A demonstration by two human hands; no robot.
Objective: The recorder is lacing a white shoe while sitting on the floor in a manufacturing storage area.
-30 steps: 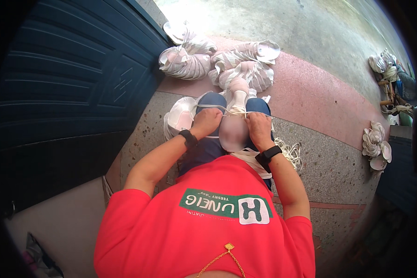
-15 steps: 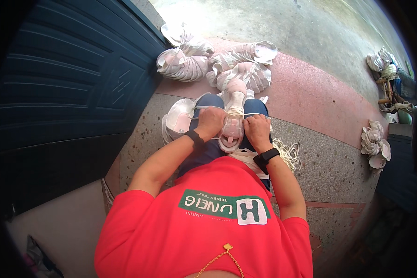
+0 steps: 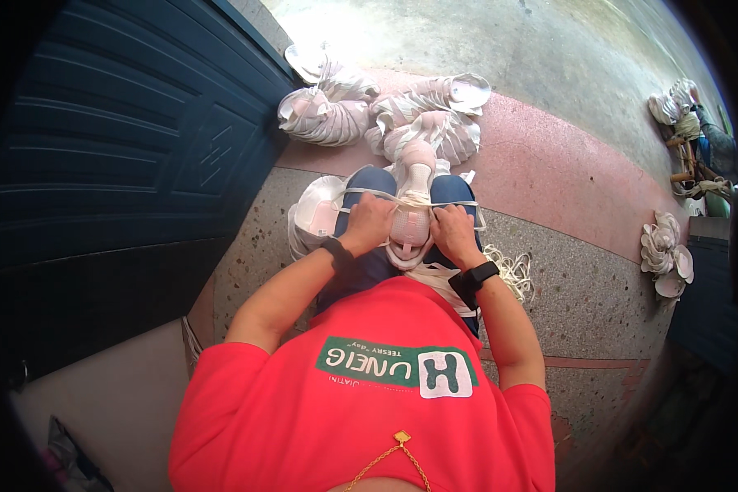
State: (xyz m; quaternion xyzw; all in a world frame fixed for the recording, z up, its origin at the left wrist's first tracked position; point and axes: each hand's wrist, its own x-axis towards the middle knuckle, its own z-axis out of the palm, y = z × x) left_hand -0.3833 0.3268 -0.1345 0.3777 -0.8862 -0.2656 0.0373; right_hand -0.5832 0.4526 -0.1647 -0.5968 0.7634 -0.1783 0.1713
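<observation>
A pink and white shoe upper (image 3: 410, 228) lies between my knees, its toe end pointing away from me. White shoelace (image 3: 416, 199) crosses its middle and runs out to both sides. At the left edge of the upper, my left hand (image 3: 369, 223) is closed, fingers pinched on the shoelace. My right hand (image 3: 456, 233) is closed on the lace at the right edge, over my right knee; its fingertips are partly hidden. A lace strand (image 3: 461, 203) stretches across that knee and bends down beyond it.
Bundles of nested pink and white uppers (image 3: 324, 115) lie on the floor ahead. More stacked uppers (image 3: 313, 215) stand beside my left knee. Loose white laces (image 3: 512, 275) hang by my right thigh. A dark blue door (image 3: 139, 148) is at left. Further uppers (image 3: 666, 254) lie far right.
My left hand has shifted slightly down and left. The right hand has moved slightly, and the lace now shows stretched across my right knee.
</observation>
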